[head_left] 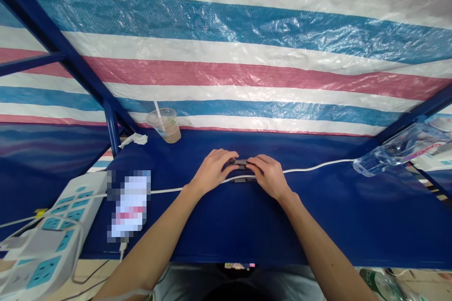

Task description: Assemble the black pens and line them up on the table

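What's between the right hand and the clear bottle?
In the head view, only a white cable runs over the bare blue table cover from the right hand, which pinches a small dark part, to the clear bottle.

The small dark part [240, 163] pinched between the left hand [212, 169] and right hand [269, 176] is mostly covered by fingers and too small to identify. A blurred block [129, 204] near the table's [318, 216] left edge is unreadable. The power strip [45, 240] runs off the picture's left edge.
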Demonstrator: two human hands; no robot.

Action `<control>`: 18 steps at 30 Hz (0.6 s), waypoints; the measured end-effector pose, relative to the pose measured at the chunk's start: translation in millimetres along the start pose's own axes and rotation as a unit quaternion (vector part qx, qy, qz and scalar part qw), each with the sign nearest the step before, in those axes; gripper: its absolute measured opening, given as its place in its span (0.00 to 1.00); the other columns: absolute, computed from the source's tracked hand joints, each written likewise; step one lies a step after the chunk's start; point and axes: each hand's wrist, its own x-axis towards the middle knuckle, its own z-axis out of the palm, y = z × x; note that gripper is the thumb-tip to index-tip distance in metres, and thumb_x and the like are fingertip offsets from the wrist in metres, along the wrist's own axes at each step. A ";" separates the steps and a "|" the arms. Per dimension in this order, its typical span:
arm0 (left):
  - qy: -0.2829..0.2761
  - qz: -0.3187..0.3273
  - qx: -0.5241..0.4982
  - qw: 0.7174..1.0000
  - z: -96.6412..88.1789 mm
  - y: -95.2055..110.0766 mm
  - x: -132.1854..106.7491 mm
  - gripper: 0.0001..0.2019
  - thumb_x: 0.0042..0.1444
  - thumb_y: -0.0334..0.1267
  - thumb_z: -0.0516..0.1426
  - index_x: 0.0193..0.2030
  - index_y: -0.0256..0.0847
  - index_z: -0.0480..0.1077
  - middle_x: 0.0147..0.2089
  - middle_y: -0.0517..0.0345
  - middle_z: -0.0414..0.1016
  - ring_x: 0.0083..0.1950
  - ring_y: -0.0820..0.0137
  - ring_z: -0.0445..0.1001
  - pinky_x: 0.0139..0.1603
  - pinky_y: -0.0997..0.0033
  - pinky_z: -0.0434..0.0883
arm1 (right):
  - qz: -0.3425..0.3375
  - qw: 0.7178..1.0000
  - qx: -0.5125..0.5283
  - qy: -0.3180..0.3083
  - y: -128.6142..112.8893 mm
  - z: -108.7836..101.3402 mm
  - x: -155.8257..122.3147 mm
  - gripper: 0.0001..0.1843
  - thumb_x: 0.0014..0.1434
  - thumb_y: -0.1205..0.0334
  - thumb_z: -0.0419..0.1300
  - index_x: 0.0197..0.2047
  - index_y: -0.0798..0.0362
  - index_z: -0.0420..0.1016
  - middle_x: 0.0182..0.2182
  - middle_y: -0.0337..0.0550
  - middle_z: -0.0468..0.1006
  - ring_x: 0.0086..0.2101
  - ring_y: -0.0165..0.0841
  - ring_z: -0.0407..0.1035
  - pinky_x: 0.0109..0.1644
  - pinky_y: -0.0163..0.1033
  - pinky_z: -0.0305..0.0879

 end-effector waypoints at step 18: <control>-0.033 -0.018 -0.017 0.999 -2.9 6.4 1.5 0.12 0.74 0.47 0.58 0.54 0.43 0.75 0.47 0.53 0.83 0.49 0.62 0.80 0.53 0.60 0.71 | -0.001 0.999 -0.002 -0.034 -1.7 -5.8 -0.5 0.13 0.77 0.57 0.56 0.50 0.49 0.83 0.39 0.46 0.84 0.38 0.38 0.78 0.45 0.43 0.72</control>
